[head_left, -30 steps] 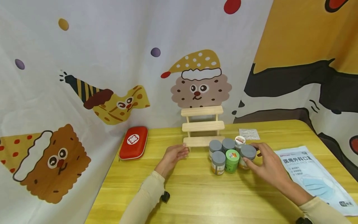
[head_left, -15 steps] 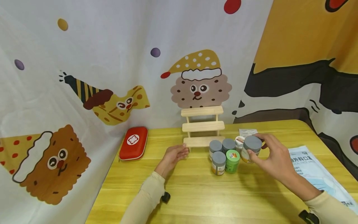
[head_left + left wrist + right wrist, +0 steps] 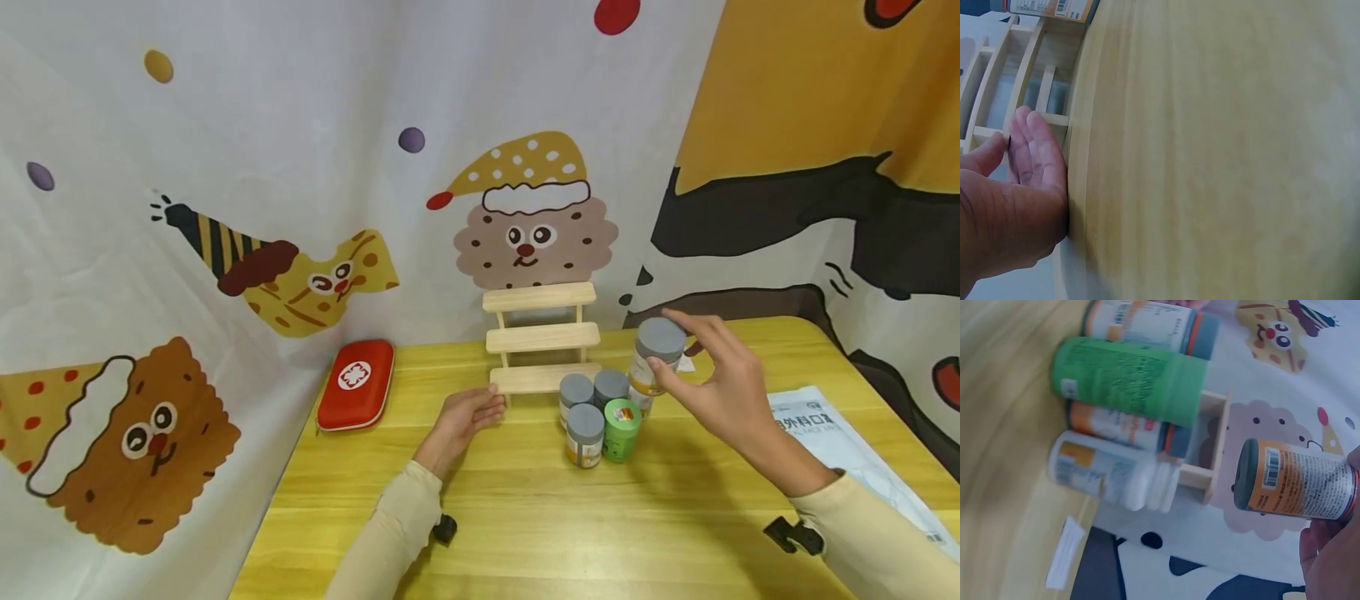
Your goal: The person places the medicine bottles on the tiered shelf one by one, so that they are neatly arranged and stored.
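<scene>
My right hand [image 3: 720, 379] grips a grey-lidded pill bottle [image 3: 660, 343] by its lid end, holding it up off the table. In the right wrist view the bottle [image 3: 1300, 481] shows an orange and white label. Below stand several other bottles: a green bottle [image 3: 622, 429], grey-lidded ones [image 3: 585, 435] and a white-capped one [image 3: 1113, 469], mostly hidden in the head view. A small three-tier wooden rack [image 3: 543, 337] stands behind them. My left hand [image 3: 463, 421] rests at the rack's lower left corner, its fingers fairly straight in the left wrist view.
On the left lies a red zip case [image 3: 356, 385]. A face mask packet [image 3: 847, 450] lies on the right, partly behind my right forearm. A white paper slip [image 3: 1065, 553] is behind the bottles. The printed curtain [image 3: 300, 167] hangs along the table's back edge.
My right hand has lifted the grey-lidded pill bottle from the right end of the group, up and toward the back. The left hand and the rack have stayed in place.
</scene>
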`<action>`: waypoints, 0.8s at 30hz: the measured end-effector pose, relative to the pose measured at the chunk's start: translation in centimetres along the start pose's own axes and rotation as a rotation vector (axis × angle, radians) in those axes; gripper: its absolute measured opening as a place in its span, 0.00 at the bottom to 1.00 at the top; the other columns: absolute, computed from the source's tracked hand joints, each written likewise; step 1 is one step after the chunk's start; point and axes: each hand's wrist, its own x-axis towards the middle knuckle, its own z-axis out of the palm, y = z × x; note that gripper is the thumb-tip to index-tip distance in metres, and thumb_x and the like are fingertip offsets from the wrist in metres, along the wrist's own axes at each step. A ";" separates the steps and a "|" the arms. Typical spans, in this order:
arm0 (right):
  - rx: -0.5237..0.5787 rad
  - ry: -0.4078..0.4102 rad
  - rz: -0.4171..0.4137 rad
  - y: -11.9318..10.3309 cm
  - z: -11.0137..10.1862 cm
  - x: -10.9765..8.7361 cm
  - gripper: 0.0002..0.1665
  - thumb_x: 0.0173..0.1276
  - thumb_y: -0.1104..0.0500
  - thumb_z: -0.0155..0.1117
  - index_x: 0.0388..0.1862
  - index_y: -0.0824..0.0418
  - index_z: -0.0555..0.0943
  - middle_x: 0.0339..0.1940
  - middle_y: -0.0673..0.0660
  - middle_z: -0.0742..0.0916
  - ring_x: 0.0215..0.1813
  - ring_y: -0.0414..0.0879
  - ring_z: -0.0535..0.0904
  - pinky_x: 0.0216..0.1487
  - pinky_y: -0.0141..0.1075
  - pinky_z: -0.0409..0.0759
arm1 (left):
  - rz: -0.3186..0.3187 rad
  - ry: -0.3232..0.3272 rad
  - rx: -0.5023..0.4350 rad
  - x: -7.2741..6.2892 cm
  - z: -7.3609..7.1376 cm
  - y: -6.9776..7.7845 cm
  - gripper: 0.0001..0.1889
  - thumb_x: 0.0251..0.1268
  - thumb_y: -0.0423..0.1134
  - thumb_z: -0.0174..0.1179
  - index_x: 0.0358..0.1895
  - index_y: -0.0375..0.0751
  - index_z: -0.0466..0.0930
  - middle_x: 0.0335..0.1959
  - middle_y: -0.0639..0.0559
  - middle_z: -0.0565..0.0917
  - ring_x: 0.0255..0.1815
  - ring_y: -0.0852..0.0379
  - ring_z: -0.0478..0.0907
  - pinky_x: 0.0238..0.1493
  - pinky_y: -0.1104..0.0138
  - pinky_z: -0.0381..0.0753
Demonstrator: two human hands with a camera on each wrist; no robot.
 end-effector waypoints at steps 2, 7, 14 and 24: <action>0.053 0.010 0.009 -0.2 0.5 0.6 0.42 0.51 0.69 0.83 0.69 0.58 0.83 0.49 0.59 0.88 0.47 0.27 0.75 0.45 0.15 0.73 | 0.001 -0.003 0.002 0.0 0.0 0.0 0.26 0.78 0.44 0.65 0.67 0.26 0.77 0.47 0.46 0.92 0.43 0.59 0.91 0.50 0.68 0.93; 0.154 -0.014 0.094 -0.7 1.7 2.0 0.42 0.57 0.70 0.82 0.71 0.55 0.81 0.53 0.57 0.87 0.50 0.26 0.78 0.49 0.16 0.78 | 0.005 -0.015 0.002 0.0 0.0 0.0 0.26 0.78 0.44 0.64 0.66 0.25 0.77 0.48 0.44 0.92 0.43 0.59 0.91 0.51 0.67 0.93; 0.243 -0.128 0.276 -1.4 3.1 4.0 0.36 0.68 0.60 0.78 0.74 0.49 0.79 0.61 0.56 0.85 0.47 0.26 0.81 0.48 0.17 0.79 | 0.003 -0.012 -0.001 0.1 0.0 0.2 0.27 0.79 0.44 0.64 0.68 0.24 0.76 0.47 0.45 0.92 0.43 0.59 0.91 0.51 0.67 0.93; 0.354 -0.265 0.348 -2.3 5.9 6.9 0.35 0.72 0.55 0.75 0.76 0.54 0.76 0.65 0.60 0.84 0.61 0.34 0.78 0.54 0.18 0.83 | -0.004 0.004 -0.006 0.1 0.0 0.0 0.28 0.78 0.44 0.65 0.68 0.25 0.76 0.47 0.45 0.92 0.43 0.59 0.91 0.51 0.67 0.93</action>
